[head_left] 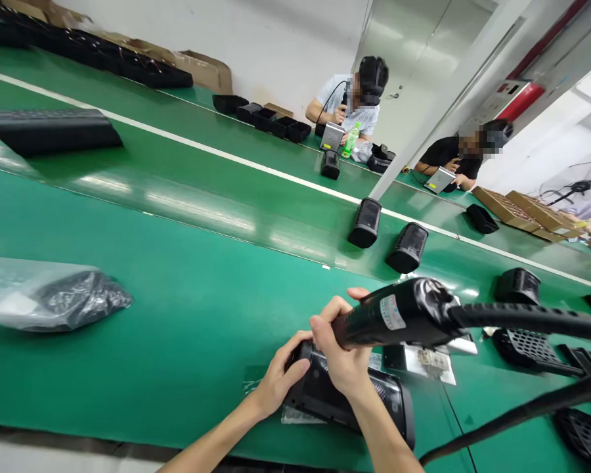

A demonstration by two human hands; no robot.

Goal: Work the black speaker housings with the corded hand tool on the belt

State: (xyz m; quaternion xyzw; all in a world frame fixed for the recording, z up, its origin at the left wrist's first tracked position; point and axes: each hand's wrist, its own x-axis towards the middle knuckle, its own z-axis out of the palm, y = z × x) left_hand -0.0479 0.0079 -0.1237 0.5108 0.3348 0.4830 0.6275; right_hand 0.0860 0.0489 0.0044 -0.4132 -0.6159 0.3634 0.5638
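Fastening step underway: left hand (280,378) is bracing the black speaker housing (347,397) on the green surface (177,315), right hand (342,348), grip wrapped tight, is pressing the powered screwdriver (398,315) down; next likely needs tip kept square.

green table (177,315), black speaker (345,397), black screwdriver (398,318)

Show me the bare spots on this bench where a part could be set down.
Widest bare patch: green mat between the plastic bag and the left hand. Another runs behind the hands, up to the two upright black housings. Crowded: right of the right hand and its power screwdriver, with grilles, papers and cables.
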